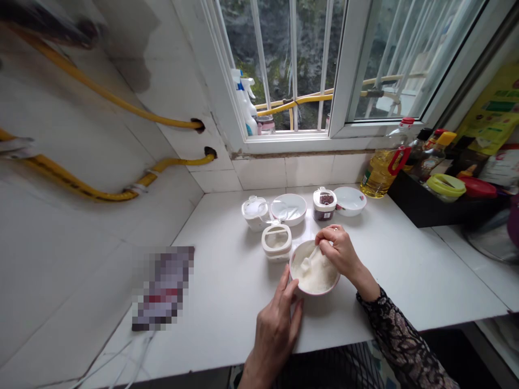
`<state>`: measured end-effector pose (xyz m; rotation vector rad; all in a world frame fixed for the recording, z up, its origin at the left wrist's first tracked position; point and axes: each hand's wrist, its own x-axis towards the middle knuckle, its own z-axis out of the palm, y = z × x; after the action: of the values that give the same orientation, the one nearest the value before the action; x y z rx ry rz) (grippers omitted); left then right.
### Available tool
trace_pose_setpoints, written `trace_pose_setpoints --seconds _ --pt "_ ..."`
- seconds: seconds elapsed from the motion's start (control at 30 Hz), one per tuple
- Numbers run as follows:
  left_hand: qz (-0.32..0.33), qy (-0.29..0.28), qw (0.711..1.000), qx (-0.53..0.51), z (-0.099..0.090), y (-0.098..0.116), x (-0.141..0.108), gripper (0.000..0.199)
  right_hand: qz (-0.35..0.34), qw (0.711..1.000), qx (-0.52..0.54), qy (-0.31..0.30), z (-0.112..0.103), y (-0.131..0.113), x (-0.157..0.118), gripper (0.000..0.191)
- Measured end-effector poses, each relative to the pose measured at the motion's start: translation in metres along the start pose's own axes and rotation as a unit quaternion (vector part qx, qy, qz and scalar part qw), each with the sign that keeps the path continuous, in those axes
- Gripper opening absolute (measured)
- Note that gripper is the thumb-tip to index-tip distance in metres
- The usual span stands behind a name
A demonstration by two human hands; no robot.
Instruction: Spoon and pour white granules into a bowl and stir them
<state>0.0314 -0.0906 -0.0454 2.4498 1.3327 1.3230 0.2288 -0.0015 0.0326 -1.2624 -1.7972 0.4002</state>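
Note:
A white bowl (pixel 315 292) holding pale powder stands near the counter's front edge. My right hand (pixel 336 249) is closed round the handle of a white spoon (pixel 307 264), whose head rests in the powder. Against the bowl's left side lies my left hand (pixel 279 319), thumb and fingers apart, steadying the rim. Just behind and left of the bowl is a square white-rimmed jar (pixel 276 243). Farther back stand a jar of white grains (pixel 254 208), a white bowl with a spoon in it (pixel 288 209), a jar with dark red contents (pixel 324 204) and a shallow white dish (pixel 350 201).
An oil bottle (pixel 377 172) and a black box (pixel 417 202) with several bottles and tubs stand at the back right. A blurred-out object (pixel 164 289) with cables lies at the left. A barred window (pixel 292 65) is behind the counter (pixel 219 302).

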Motion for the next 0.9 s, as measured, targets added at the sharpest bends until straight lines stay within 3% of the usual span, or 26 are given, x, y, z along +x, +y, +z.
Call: trace_pose_setpoints --seconds 0.13,0.3,0.47,0.6,0.9 --pt "-0.006 -0.008 1.0 0.004 -0.0013 0.0007 0.0002 0.04 -0.051 0.998 -0.025 -0.013 0.0018 -0.0009 -0.0011 0.021" --pt "0.0 -0.003 1.0 0.004 -0.0022 0.0007 0.0006 0.041 -0.083 0.993 -0.012 -0.078 0.0059 -0.0038 -0.0019 0.022" --pt "-0.002 -0.005 1.0 -0.002 -0.0002 0.0002 -0.0005 0.04 0.049 0.995 0.084 -0.036 0.002 -0.0028 0.0008 0.02" --pt "-0.001 0.002 1.0 -0.008 0.0008 0.0007 -0.0003 0.039 0.177 0.962 0.21 -0.01 -0.0024 -0.001 0.0034 0.018" --pt "0.002 0.003 1.0 -0.001 -0.0001 0.0003 0.0002 0.038 0.243 0.925 0.293 0.02 -0.001 0.0009 0.0071 0.014"
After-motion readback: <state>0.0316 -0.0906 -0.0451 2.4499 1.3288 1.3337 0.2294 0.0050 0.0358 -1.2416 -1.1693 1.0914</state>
